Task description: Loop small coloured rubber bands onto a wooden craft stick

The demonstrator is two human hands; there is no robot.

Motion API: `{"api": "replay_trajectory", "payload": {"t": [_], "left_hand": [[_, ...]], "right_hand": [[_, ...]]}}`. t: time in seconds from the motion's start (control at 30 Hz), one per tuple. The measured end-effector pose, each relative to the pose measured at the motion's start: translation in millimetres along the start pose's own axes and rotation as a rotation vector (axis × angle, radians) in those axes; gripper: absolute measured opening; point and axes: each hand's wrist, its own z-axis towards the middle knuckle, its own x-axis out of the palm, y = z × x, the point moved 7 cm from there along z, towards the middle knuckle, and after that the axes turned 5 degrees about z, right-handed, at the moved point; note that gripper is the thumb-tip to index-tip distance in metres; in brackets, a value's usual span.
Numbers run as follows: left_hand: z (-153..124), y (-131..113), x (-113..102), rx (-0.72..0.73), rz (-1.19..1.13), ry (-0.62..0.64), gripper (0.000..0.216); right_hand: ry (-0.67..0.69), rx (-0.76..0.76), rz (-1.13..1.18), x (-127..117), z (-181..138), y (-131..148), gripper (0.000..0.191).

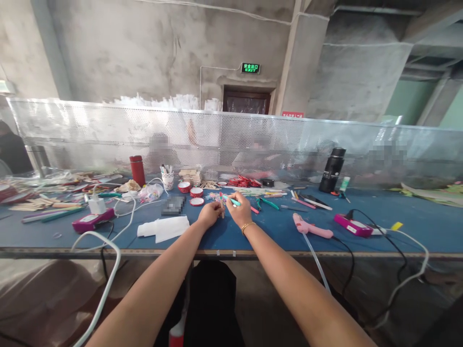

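Your left hand (211, 215) pinches a slim stick (222, 210), partly covered by the grip; just beside it, your right hand (240, 210) grasps a teal pen (232, 200), its tip too small to make out.

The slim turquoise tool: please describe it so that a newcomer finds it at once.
Over the blue table, find the right hand with a gold bracelet at its wrist. It holds the slim turquoise tool, one end sticking out leftward. Unlike the green pliers lying nearby, this tool is in the hand.
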Motion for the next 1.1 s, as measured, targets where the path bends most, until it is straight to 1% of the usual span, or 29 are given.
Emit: {"api": "replay_trajectory", "payload": {"t": [0.13, 0.37, 0.57, 0.73, 0.93, 1.1], "left_hand": [[0.1, -0.3, -0.1, -0.004, 0.0, 0.002, 0.016], [-1.2, -3.3, -1.0, -0.005, 0.06, -0.005, 0.016], [-0.1, -0.3, -0.7, -0.019, 0.07, -0.014, 0.015], [-0.9, 0.6, -1.4, -0.042, 0.06, -0.013, 0.017], [-2.5, -0.5, -2.9, -0.06, 0.051, -0.029, 0.013], [-2.7, -1.4, -2.8, -0.052, 0.048, -0.032, 0.016]], "right_hand": [[-0.013, 0.041, -0.032, -0.3, -0.8, -4.1, 0.01], [0.03, 0.029, -0.048, 2.5, -1.6, -2.7, 0.014], [-0.007, 0.025, -0.087, -2.0, -1.8, -1.1, 0.013], [0.039, 0.016, -0.063, 2.2, -2.7, 0.1, 0.012], [-0.021, 0.023, -0.091, -2.7, -1.7, -0.8, 0.013], [0.052, 0.013, -0.062, 2.6, -2.6, 1.2, 0.013]]}}
